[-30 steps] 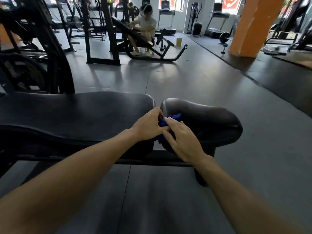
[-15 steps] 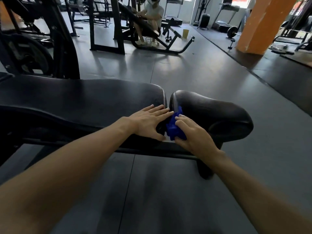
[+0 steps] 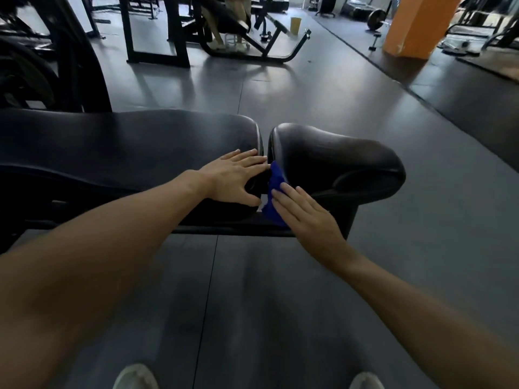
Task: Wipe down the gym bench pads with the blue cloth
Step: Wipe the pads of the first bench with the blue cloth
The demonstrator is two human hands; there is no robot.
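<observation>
A blue cloth [image 3: 275, 189] is pressed by the flat-fingered right hand [image 3: 304, 217] against the seat pad [image 3: 337, 161] edge at the gap, the long back pad [image 3: 126, 141] is steadied by the spread, empty left hand [image 3: 233, 178], and a sweep across the seat top seems needed next.

Dim foreground, daylight glare on far floor [image 3: 252, 80], wide-angle edge warp

A dark grey rubber gym floor [image 3: 323, 102] runs back to a thick orange square pillar [image 3: 415, 23]. A small yellow cup [image 3: 295, 25] stands on the floor beside a black steel weight machine [image 3: 252, 43], where another person's legs [image 3: 238, 12] show.
</observation>
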